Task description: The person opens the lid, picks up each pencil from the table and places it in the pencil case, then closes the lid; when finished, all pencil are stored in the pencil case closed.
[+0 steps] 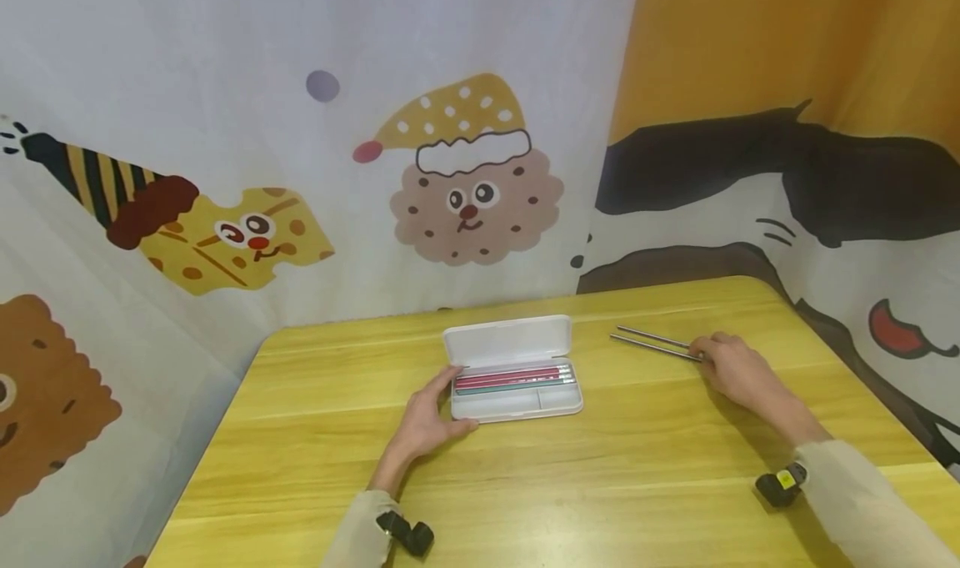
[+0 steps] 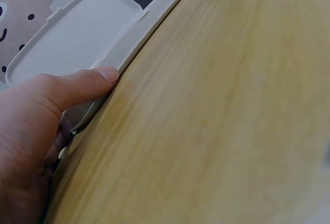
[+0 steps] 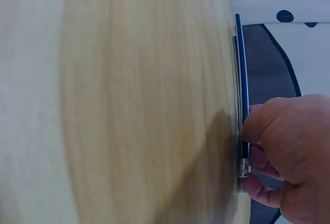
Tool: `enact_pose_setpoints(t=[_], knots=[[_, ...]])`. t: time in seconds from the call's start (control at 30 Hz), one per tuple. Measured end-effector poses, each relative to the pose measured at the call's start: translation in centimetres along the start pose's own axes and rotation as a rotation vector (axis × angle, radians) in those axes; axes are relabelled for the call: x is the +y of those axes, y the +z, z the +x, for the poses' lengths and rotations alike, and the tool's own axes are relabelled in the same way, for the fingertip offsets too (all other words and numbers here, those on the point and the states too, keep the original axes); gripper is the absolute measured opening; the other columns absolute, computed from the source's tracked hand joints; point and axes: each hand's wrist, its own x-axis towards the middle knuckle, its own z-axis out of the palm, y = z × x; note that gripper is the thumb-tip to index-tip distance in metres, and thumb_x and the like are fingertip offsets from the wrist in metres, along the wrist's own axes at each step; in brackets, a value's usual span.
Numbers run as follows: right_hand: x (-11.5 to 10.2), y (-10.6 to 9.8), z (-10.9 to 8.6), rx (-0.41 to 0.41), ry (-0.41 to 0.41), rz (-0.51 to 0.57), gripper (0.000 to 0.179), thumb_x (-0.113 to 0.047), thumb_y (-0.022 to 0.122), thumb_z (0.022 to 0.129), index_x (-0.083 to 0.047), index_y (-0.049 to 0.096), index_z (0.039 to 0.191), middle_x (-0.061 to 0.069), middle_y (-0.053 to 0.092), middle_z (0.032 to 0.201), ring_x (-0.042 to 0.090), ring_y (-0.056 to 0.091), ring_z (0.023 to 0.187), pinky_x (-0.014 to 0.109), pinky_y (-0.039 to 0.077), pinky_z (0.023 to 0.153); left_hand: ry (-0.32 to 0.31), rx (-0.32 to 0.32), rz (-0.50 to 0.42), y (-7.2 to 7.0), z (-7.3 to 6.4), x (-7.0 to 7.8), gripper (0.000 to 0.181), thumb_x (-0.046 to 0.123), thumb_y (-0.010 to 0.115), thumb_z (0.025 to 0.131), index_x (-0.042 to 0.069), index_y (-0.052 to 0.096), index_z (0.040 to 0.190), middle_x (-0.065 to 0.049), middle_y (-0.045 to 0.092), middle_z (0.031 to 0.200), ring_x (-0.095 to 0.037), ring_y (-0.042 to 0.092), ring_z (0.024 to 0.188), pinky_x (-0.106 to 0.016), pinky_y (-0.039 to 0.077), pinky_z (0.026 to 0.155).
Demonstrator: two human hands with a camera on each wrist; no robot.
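Observation:
A white pencil case [image 1: 517, 407] lies with its lid [image 1: 510, 339] tilted up at the back; red and green pencils [image 1: 513, 378] are in its rear compartment. My left hand [image 1: 424, 418] grips the case's left end, thumb at the front and fingers toward the back; in the left wrist view the thumb presses the case's front wall [image 2: 139, 35]. To the right, my right hand [image 1: 738, 370] pinches a dark blue pencil [image 3: 244, 90] near its metal-ferruled end. A second dark pencil [image 1: 648, 335] lies beside it; whether the fingers also hold that one, I cannot tell.
Everything stands on a yellow wood-grain table [image 1: 570, 493]. A cloth with cartoon prints [image 1: 480, 34] hangs behind the table's back edge. Small black devices [image 1: 407, 535] are strapped at both wrists.

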Motion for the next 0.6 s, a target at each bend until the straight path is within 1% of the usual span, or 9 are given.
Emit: enact_pose_setpoints(t=[0.17,0.27,0.43,0.6], knots=[[-0.3,-0.1,-0.2,0.057,-0.046,0.002,0.019,0.009,0.07,0.08,0.0,0.07,0.097,0.013,0.062,0.084,0.034,0.061,0.071,0.047,0.053,0.054,0.001,-0.002,0.008,0.0,0.0,-0.1,0.091,0.029,0.091,0.072,0.014,0.046,0.149,-0.013,0.04,0.155,-0.031,0.037,0.141,-0.048,0.031,0.115],[-0.6,-0.2,-0.2,0.076,-0.071,0.0,0.02,0.009,0.074,0.078,-0.001,0.071,0.095,0.012,0.062,0.083,0.033,0.061,0.071,0.048,0.054,0.055,-0.004,-0.001,0.011,0.1,0.0,-0.2,0.09,0.029,0.091,0.072,0.014,0.046,0.149,-0.012,0.041,0.154,-0.031,0.037,0.141,-0.048,0.031,0.115],[-1.4,-0.4,0.0,0.09,-0.105,-0.005,0.021,0.009,0.076,0.076,-0.002,0.071,0.093,0.011,0.062,0.083,0.031,0.061,0.073,0.049,0.055,0.059,-0.019,-0.004,0.01,0.1,0.0,-0.2,0.09,0.028,0.091,0.071,0.016,0.047,0.149,-0.01,0.041,0.155,-0.028,0.037,0.141,-0.046,0.031,0.115],[-2.0,-0.7,0.2,0.086,-0.132,-0.01,0.023,0.011,0.075,0.076,-0.002,0.071,0.094,0.01,0.061,0.082,0.028,0.06,0.071,0.045,0.055,0.057,-0.022,-0.003,0.002,0.1,0.0,-0.2,0.09,0.027,0.091,0.071,0.016,0.047,0.149,-0.01,0.041,0.155,-0.028,0.037,0.141,-0.046,0.03,0.115]])
